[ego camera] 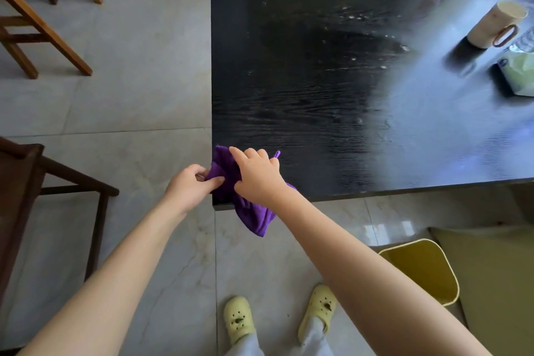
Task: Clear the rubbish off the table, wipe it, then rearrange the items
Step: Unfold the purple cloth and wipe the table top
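A purple cloth (254, 215) lies over the near left corner of the black wooden table (318, 81), part of it hanging below the edge. My right hand (258, 175) presses on top of the cloth and grips it. Just off the table's corner, my left hand (189, 186) pinches the cloth's left edge between thumb and fingers. A cream mug (491, 23) with a brown handle stands at the far right of the table. Beside it lies a green tissue pack (518, 74). Faint wet streaks show on the tabletop.
A yellow bin (422, 270) stands on the tiled floor below the table's near edge, to my right. Wooden chairs (43, 23) stand at the far left, and a dark wooden chair (26, 191) is close on my left. My feet in yellow clogs (238, 319) are below.
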Demonstrator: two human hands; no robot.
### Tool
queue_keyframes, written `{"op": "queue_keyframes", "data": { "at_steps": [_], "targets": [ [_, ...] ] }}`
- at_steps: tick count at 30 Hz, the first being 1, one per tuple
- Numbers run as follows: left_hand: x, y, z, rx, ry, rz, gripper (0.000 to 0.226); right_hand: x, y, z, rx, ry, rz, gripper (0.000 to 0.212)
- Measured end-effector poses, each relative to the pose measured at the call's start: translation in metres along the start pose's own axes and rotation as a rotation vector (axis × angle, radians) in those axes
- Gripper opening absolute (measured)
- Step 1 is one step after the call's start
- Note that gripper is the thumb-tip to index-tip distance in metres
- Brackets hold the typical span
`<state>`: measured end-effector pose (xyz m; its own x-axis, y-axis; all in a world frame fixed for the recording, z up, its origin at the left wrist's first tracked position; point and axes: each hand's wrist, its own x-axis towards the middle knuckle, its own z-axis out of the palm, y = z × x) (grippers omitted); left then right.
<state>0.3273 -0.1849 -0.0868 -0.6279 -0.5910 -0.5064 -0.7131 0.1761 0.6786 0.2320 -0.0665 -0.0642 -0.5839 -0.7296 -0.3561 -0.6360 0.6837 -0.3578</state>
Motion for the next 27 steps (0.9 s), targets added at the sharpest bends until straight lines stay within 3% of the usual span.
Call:
{"op": "queue_keyframes", "data": {
  "at_steps": [4, 7, 10, 12, 16, 20, 23, 27],
  "targets": [
    [0.005, 0.002, -0.005, 0.169, 0.045, 0.052, 0.025, 0.001, 0.001, -0.006, -0.021, -0.014, 0.007, 0.066],
    [0.001, 0.013, -0.005, 0.247, 0.103, 0.251, 0.027, 0.005, 0.006, -0.022, -0.005, -0.044, -0.076, 0.086],
    [-0.005, 0.035, -0.009, 0.3, 0.028, 0.512, 0.04, 0.006, 0.01, -0.041, 0.047, -0.071, -0.271, 0.09],
    [-0.006, 0.051, -0.016, 0.316, -0.089, 0.612, 0.041, 0.005, 0.016, -0.054, 0.045, -0.108, -0.298, 0.075],
    [-0.005, 0.073, -0.029, 0.183, -0.301, 0.612, 0.032, -0.001, 0.041, -0.079, 0.112, -0.148, -0.206, 0.04],
    [-0.007, 0.095, -0.042, 0.158, -0.436, 0.487, 0.046, -0.017, 0.065, -0.104, 0.373, -0.093, -0.101, 0.03],
    [-0.012, 0.115, -0.05, 0.244, -0.495, 0.49, 0.031, -0.027, 0.072, -0.119, 0.425, -0.047, -0.108, 0.028],
    [-0.025, 0.144, -0.062, 0.231, -0.477, 0.535, 0.018, -0.043, 0.082, -0.144, 0.475, 0.136, -0.107, 0.026]
  ]
}}
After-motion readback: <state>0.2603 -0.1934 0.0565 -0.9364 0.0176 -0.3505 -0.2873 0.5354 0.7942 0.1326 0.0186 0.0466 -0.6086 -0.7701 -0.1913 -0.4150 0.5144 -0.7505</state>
